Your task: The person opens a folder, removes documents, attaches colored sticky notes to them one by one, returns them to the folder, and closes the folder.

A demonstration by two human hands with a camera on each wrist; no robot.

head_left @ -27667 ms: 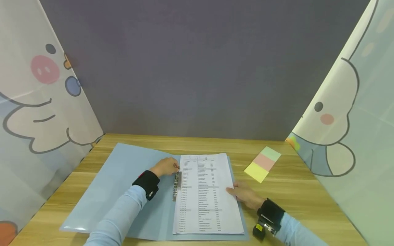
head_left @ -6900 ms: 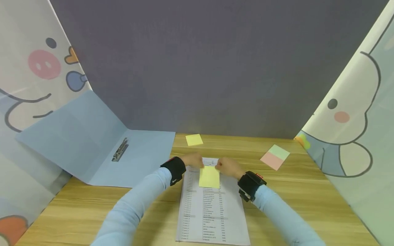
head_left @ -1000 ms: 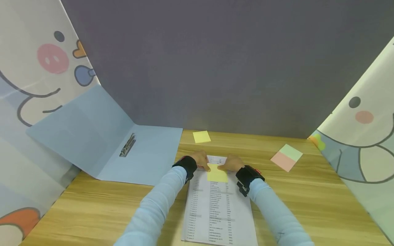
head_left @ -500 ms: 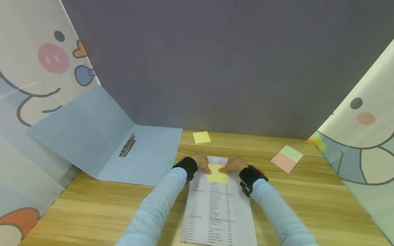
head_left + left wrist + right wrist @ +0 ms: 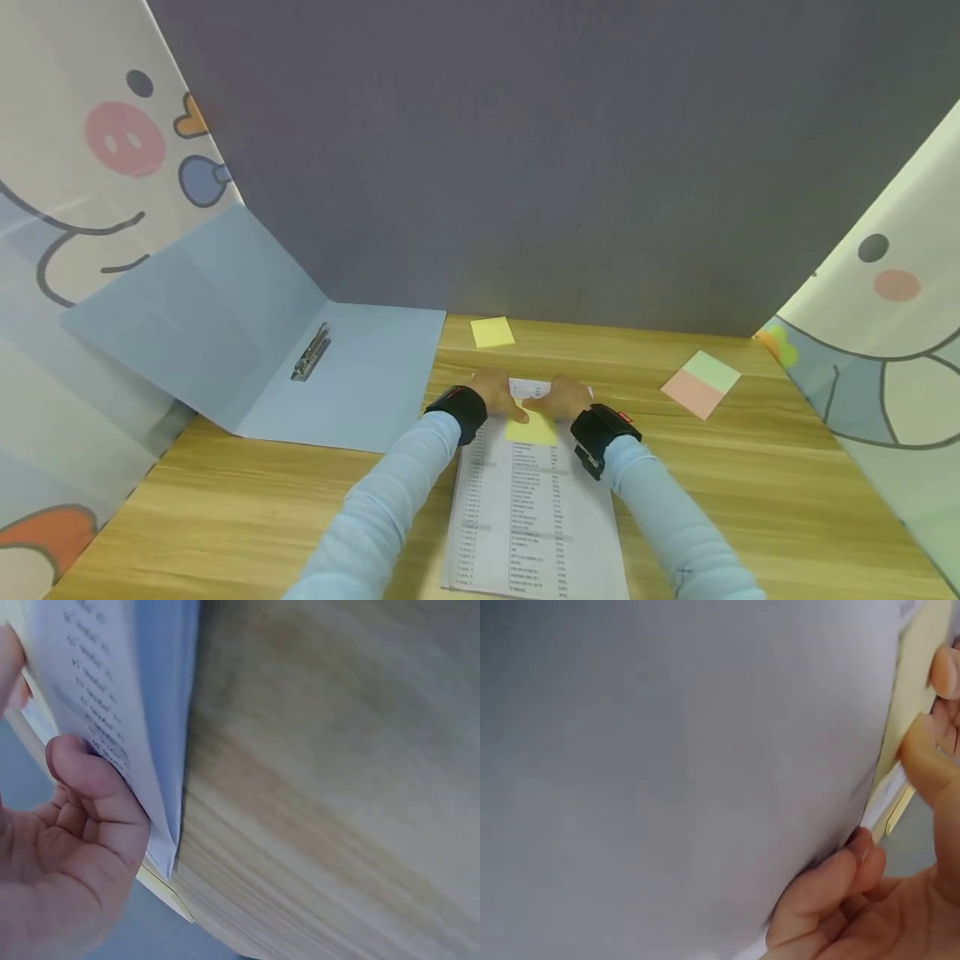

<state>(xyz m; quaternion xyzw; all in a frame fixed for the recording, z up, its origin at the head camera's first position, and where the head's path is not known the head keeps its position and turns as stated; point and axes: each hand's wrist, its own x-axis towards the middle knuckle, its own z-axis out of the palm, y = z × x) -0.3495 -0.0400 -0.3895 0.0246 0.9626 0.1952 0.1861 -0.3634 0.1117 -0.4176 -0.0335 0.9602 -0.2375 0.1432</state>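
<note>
Fingers (image 5: 517, 408) of both hands flat on yellow note (image 5: 534, 430).

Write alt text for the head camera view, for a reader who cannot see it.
Both hands, left hand and right hand, press a yellow sticky note onto the top of a printed sheet on a wooden table. An open blue folder lies at left; another yellow note and a pink-and-green pad lie beyond.
</note>
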